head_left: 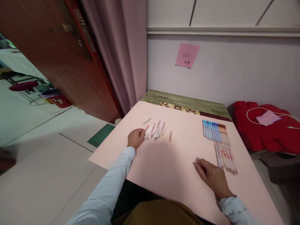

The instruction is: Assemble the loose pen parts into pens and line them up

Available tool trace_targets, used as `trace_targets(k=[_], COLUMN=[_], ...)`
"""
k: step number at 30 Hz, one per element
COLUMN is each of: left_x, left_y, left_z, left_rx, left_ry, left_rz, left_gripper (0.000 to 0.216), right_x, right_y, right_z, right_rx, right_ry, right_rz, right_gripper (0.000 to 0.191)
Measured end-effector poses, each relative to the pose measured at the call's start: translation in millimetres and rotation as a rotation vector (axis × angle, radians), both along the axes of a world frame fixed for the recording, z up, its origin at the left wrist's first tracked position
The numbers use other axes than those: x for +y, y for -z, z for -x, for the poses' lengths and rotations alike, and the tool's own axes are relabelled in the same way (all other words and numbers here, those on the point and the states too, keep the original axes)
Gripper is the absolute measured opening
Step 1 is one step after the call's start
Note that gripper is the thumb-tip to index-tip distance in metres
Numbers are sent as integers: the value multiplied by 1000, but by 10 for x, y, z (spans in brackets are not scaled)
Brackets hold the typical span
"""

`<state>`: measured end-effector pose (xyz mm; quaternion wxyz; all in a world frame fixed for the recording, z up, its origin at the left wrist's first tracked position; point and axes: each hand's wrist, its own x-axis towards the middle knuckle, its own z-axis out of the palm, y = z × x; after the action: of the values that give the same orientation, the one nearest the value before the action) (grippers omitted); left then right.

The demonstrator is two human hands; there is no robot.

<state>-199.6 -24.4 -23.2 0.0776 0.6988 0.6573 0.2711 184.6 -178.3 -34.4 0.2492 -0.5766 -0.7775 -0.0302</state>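
My left hand [136, 138] rests on the pink table top [164, 168], its fingers curled in beside a loose group of pen parts [153, 131]. What those fingers hold, if anything, is hidden. White refills with dark tips and clear printed barrels make up the group. A clear barrel [170, 136] with orange print lies apart, to the group's right. My right hand [212, 175] lies loosely closed near the right side of the table, and nothing shows in it. Just beyond it is a row of clear pens with red print [225, 157].
Behind the clear pens lies a row of blue pens [211, 129] and brown-topped pens [223, 134]. Red cloth [243, 131] with a white cable sits right of the table. A pink note [187, 55] hangs on the wall. A curtain [126, 47] and brown door [70, 62] stand at left.
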Motion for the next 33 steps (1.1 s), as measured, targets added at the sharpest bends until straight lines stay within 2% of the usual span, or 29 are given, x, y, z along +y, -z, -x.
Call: trace_targets(k=[5, 10, 17, 22, 27, 30, 33], left_x=[-8, -25, -23, -11, 324, 633, 865], left_y=[22, 78, 48, 53, -100, -211, -226], left_z=[-2, 2, -11, 28, 101, 36, -107], left_rx=[-11, -39, -122, -289, -354, -270, -121], left_ry=[-15, 0, -26, -94, -149, -124, -162], left_rz=[32, -18, 23, 55, 86, 63, 146], left_gripper=[35, 29, 27, 26, 20, 13, 9], right_x=[6, -15, -24, -10, 56, 192, 439], right_y=[13, 10, -6, -13, -223, -391, -468], right_z=[-35, -97, -67, -75, -2, 206, 514], right_rx=[11, 22, 34, 53, 185, 371, 517], right_ry=[-39, -99, -44, -28, 6, 44, 43], right_rz=[5, 41, 70, 116, 258, 220, 151], right_gripper=[28, 23, 27, 26, 35, 36, 36])
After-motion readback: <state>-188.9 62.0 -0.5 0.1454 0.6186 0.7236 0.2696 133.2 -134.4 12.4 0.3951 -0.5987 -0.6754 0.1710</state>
